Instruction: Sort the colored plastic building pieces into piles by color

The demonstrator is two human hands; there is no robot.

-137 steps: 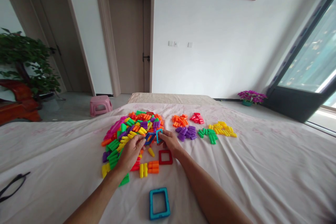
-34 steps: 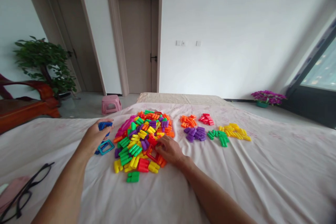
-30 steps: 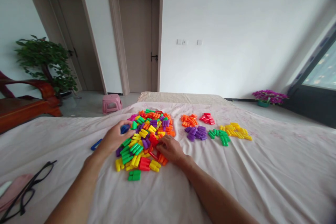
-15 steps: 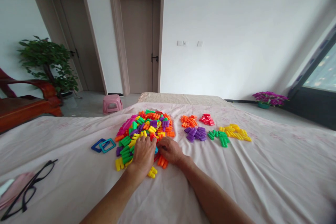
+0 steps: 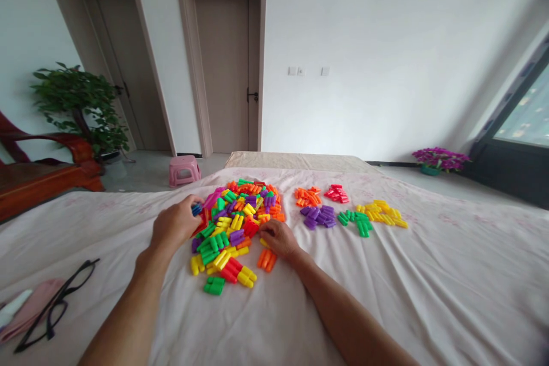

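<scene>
A mixed pile of plastic building blocks (image 5: 237,222) in several colours lies on the cloth in front of me. My left hand (image 5: 174,226) is at the pile's left side, its fingers closed on a blue plastic piece (image 5: 196,209). Just under those fingertips shows a red piece (image 5: 203,222). My right hand (image 5: 278,238) rests at the pile's right edge with curled fingers; what they pinch, if anything, is hidden. Close below it are orange blocks (image 5: 266,260). Green blocks (image 5: 214,285) and red-and-yellow blocks (image 5: 238,272) lie at the near edge.
To the right sit separate groups: orange blocks (image 5: 307,196), red blocks (image 5: 337,193), purple blocks (image 5: 318,217), green blocks (image 5: 362,225) and yellow blocks (image 5: 383,213). Black glasses (image 5: 58,304) lie at the left beside a pink cloth (image 5: 35,306). A pink stool (image 5: 184,171) stands beyond.
My left hand has moved left from the pile's middle, uncovering blocks there. The two blue frames no longer show on the cloth at left. My right hand has hardly moved.
</scene>
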